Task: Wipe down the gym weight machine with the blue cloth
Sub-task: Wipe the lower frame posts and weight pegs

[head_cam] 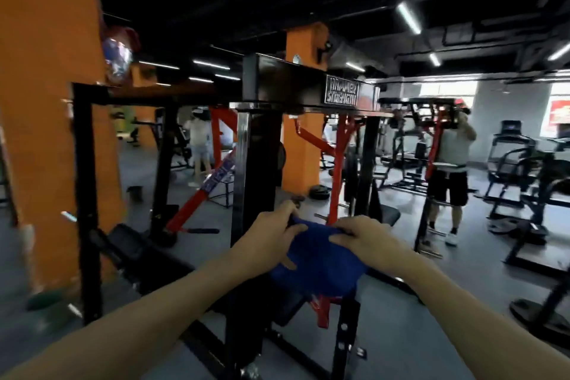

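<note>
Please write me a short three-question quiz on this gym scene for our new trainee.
1. True or false: both hands grip the blue cloth.
2. Which colour is the pillar behind the weight machine: A orange, B green, C white?
3. Fill in: the left hand and right hand hold the cloth ____ the machine's black upright.

Key: 1 true; 2 A; 3 in front of.

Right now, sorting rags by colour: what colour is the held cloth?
Blue cloth, plain; head view shows it.
</note>
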